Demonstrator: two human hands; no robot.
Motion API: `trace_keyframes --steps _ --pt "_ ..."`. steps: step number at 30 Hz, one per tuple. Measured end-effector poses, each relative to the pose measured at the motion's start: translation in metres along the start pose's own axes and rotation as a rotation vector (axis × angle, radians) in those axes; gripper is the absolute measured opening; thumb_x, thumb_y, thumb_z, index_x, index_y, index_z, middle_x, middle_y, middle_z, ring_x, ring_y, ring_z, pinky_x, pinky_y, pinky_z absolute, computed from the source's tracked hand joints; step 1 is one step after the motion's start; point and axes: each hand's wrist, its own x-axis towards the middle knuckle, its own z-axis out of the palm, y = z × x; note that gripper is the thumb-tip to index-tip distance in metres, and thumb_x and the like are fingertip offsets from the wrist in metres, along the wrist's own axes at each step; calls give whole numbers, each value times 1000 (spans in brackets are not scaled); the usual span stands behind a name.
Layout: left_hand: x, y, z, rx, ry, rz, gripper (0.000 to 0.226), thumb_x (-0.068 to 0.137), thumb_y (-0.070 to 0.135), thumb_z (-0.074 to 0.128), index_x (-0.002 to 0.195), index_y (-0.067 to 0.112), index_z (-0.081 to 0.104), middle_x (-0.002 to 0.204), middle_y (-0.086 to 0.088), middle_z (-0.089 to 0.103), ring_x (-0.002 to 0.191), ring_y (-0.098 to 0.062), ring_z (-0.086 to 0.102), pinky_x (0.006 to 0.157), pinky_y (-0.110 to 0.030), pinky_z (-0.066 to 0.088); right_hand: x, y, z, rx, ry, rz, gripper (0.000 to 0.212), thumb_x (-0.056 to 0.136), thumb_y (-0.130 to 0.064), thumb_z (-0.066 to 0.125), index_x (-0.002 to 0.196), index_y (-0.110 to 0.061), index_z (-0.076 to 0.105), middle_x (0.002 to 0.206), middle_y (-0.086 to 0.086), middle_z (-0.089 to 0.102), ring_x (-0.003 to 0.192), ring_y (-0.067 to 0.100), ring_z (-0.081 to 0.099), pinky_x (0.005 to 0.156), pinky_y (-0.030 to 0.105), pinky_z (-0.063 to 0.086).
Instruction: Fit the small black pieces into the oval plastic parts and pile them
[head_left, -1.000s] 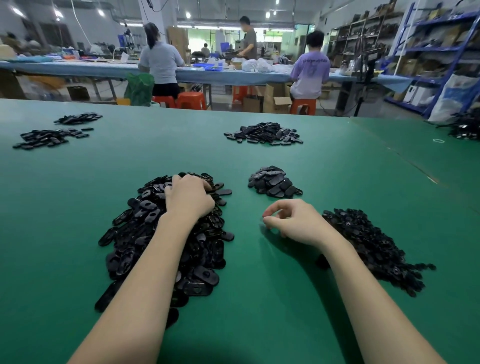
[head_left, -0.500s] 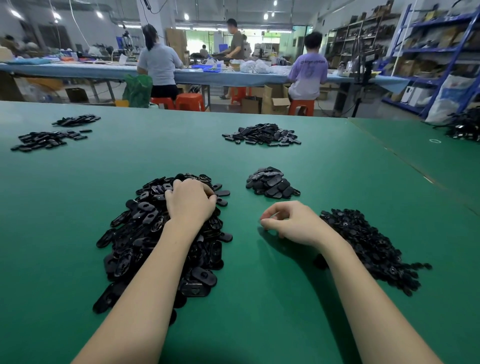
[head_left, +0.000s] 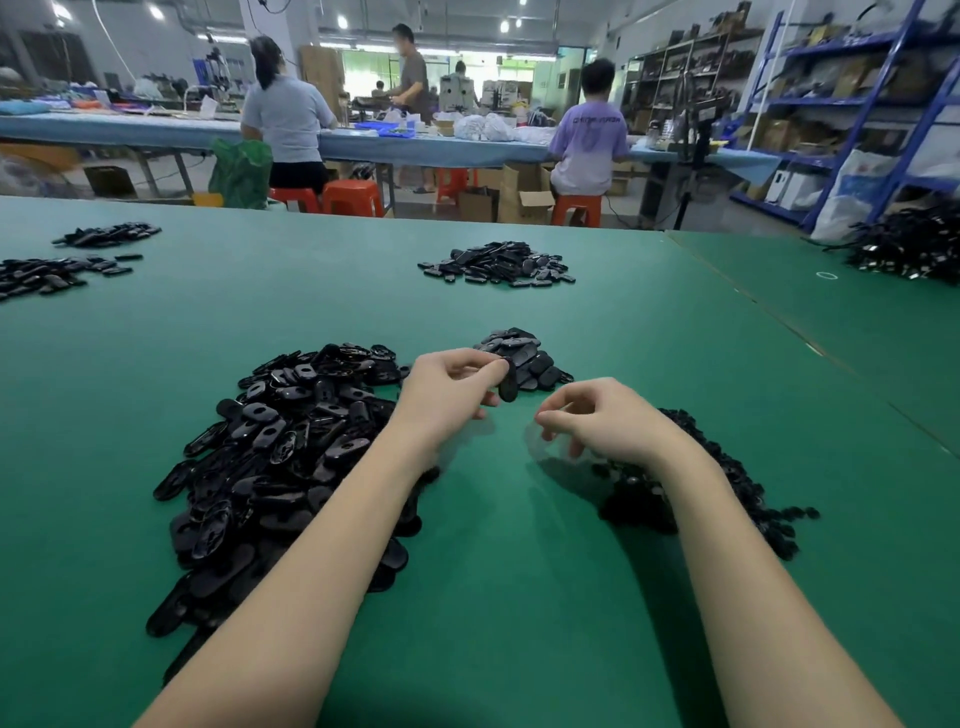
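- Head view: the left hand (head_left: 451, 391) is pinching one oval part (head_left: 508, 383) in its fingers, long way pointing up and down, above the green surface (head_left: 519, 597).
- The right hand (head_left: 597, 418) is hovering just right of it, fingers curled; a small black piece inside? I cannot tell.
- The small black pieces pile (head_left: 727, 483) is lying under the right wrist.

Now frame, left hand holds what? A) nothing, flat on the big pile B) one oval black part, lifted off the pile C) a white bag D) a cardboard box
B: the left hand pinches a single oval part between thumb and fingers, raised above the green table, beside the large pile of oval parts.
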Motion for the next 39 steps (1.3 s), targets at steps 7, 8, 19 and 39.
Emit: trace_keyframes --steps 7,8,19,39 --pt "-17 -7 36 -312 -144 -204 12 94 5 66 100 11 73 86 -13 71 64 -14 71 62 -18 57 -8 12 -30 -214 20 107 12 88 -32 72 76 -32 76 77 -15 75 73 5 65 73 24 50" --pt "-18 -8 37 -320 -143 -216 12 94 3 66 102 9 73 87 -14 71 65 -15 72 64 -19 58 -8 13 -32 -265 11 132 11 84 -33 74 73 -34 76 79 -15 75 80 7 67 76 24 52" --pt "-18 -16 35 -355 -122 -225 22 91 -6 63 109 4 71 84 -13 70 78 -18 73 78 -24 61 -14 11 -32 -400 -57 264 14 65 -35 87 70 -44 78 90 -12 76 95 14 70 91 35 58" --pt "-19 -14 32 -206 -175 -221 14 87 5 71 96 16 71 82 -5 68 78 -22 58 72 -26 50 -18 11 -33 257 -27 66 4 85 -23 82 89 -24 80 83 1 75 68 11 51 54 11 41"
